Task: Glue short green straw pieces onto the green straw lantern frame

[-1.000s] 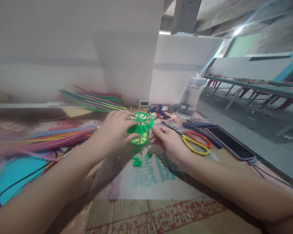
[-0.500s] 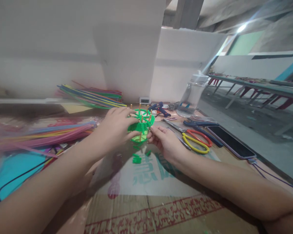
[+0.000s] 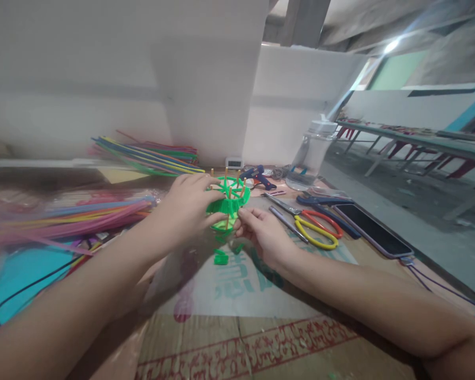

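While weaving on the cardboard sheet point(image 3: 261, 338) at bottom centre, keep both forearms planted for steadiness. Pink and mixed straw pile point(image 3: 83, 219) at left of frame, second coloured bundle point(image 3: 150, 158) behind it at upper left: reach there only with a free hand. Green straw basket point(image 3: 227, 203) at frame centre, wooden stick uprights poking out the top. Left hand point(image 3: 188, 208) wrapped round its left side, fingers closed on the wall: hold firm, don't crush. Right hand point(image 3: 261, 232) at its lower right edge, fingertips pinched narrow on what looks like a green strip end; exact contact hard to tell. Pull snug between uprights, keep sticks vertical. Scissors point(image 3: 314, 229) right of centre, near. Cut green scraps point(image 3: 221, 258) just below the basket: ignore.
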The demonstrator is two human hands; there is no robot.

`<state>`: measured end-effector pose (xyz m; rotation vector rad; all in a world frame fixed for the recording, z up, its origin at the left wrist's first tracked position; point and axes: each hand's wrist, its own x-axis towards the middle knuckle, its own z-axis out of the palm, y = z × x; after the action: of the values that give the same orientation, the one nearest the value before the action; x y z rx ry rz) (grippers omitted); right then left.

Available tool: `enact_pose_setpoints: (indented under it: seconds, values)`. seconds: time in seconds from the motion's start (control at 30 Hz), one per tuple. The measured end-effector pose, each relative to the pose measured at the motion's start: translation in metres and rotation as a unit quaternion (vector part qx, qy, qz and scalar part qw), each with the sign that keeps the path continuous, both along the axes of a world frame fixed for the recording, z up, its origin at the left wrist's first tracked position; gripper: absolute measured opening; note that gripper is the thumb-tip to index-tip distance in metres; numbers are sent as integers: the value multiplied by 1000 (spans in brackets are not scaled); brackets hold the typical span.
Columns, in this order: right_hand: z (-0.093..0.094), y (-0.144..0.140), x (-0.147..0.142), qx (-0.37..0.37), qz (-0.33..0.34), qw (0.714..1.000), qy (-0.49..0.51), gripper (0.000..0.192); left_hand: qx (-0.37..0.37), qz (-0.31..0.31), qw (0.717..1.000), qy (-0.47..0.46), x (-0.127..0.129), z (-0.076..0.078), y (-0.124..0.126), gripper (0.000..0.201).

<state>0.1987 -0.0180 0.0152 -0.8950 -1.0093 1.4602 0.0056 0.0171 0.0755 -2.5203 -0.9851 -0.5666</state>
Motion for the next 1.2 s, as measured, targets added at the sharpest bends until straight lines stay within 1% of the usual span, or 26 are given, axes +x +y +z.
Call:
enact_pose_setpoints:
  seconds: [0.27,0.37,0.5,0.63,1.07,1.2]
  values:
    - [-2,5,3,-1,16,1000,-1,41,-1,3,1000,-5,0,0,-1,34]
    - [-3,7,8,-1,5,1000,-19,41,-4,4,1000,-8,1,1,-2,33]
    - [-1,6,11,26,-8,998,-50,41,-3,3,1000,-5,0,2,-2,32]
    - [2,5,8,44,7,997,-68,41,-1,8,1000,6,0,1,-1,34]
    - [4,10,5,16,13,998,-60,37,-2,10,1000,4,1,1,-2,33]
    - [1,11,8,19,21,996,-85,40,-4,7,1000,2,0,1,-2,35]
